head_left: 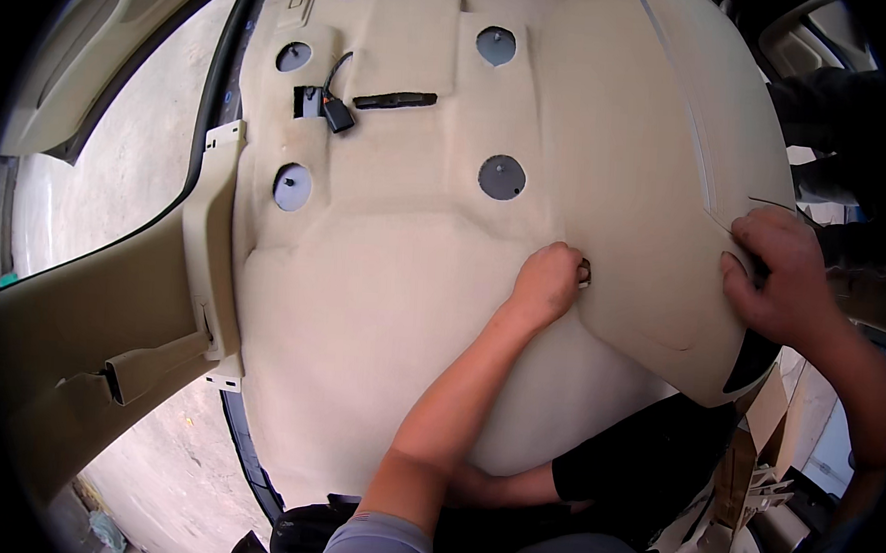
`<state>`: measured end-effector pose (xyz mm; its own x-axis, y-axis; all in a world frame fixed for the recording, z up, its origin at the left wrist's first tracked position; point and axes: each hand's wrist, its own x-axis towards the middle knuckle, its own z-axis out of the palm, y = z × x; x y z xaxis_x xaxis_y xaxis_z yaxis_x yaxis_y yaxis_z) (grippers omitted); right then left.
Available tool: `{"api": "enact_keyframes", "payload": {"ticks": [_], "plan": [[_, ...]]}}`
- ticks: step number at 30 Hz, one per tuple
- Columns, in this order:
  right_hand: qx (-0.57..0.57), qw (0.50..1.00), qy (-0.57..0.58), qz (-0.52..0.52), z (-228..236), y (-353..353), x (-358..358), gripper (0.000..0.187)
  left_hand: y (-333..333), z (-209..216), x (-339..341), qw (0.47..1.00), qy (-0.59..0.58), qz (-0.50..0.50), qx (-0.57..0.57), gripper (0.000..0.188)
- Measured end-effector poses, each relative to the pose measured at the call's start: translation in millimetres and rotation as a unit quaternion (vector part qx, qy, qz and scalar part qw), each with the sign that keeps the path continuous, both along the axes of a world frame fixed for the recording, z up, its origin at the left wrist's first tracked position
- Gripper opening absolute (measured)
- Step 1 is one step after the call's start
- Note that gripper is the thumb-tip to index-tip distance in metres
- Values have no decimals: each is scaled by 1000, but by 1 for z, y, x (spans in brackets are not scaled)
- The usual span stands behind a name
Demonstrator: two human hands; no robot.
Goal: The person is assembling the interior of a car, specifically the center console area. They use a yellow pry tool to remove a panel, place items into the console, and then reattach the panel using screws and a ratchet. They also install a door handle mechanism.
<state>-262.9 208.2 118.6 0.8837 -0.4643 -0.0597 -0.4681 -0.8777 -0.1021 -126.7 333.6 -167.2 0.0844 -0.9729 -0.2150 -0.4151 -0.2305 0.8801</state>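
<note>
A large beige console side panel (649, 167) stands along the right side of a beige carpeted car floor (381, 313). My left hand (550, 285) is closed at the panel's lower edge, against a small dark opening (584, 274) there. Whatever its fingers hold is hidden. Farther right, my right hand (782, 274) grips the panel's upper edge near its near end, fingers bent over it and thumb on the side face.
Round cutouts in the carpet show grey metal with studs, like this one (501, 177). A black connector (338, 115) on a cable sticks out of a square hole. Beige pillar trim (209, 254) borders the left door opening. Cardboard (769, 404) lies at lower right.
</note>
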Motion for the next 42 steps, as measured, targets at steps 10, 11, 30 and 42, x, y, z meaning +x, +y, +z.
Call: {"api": "enact_keyframes", "payload": {"ticks": [10,11,30,42], "plan": [[26,999,13,-19,6,-3,-3,19,-5,2,6,1000,14,23,-15,14],[24,999,2,-22,5,-6,-4,20,-5,3,6,999,16,22,-20,16],[109,989,-34,-94,10,-5,-20,21,-7,10,-1,997,-55,0,-48,10],[101,987,-76,-96,0,-5,-20,18,-30,41,4,957,195,43,211,6]]}}
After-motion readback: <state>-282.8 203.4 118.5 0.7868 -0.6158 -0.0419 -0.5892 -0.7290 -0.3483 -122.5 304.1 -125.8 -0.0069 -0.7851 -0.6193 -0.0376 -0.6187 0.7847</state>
